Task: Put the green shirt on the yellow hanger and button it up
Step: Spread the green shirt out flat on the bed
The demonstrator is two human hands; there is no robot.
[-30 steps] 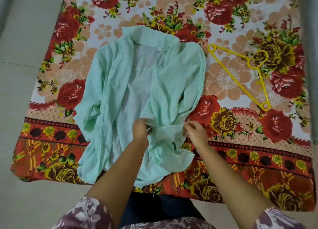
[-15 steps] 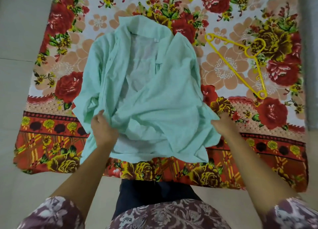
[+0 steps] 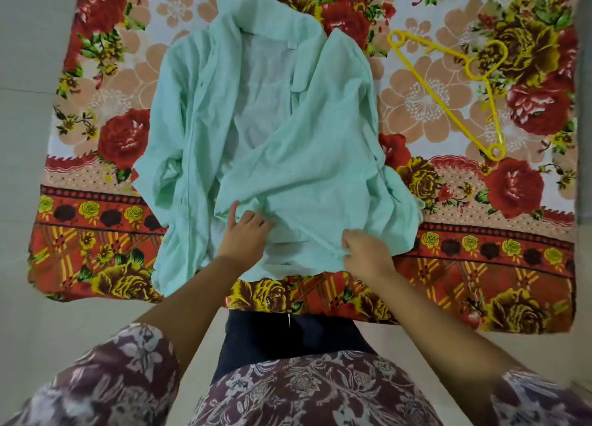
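Note:
The pale green shirt (image 3: 288, 130) lies unbuttoned and rumpled on the floral blanket (image 3: 105, 233), collar at the far end, its right front panel folded across the middle. My left hand (image 3: 245, 233) rests at the near hem with thumb out and fingers under a fold of the cloth. My right hand (image 3: 365, 249) pinches the hem edge a little to the right. The yellow hanger (image 3: 448, 89) lies flat on the blanket to the right of the shirt, hook pointing far right, apart from both hands.
The blanket lies on a pale tiled floor (image 3: 28, 57), which shows on the left and along the near edge. My patterned sleeves and dark trousers (image 3: 288, 339) fill the bottom of the view.
Both hands came in from the shirt's outer sides to the middle of the near hem. The right front panel now lies flatter across the shirt.

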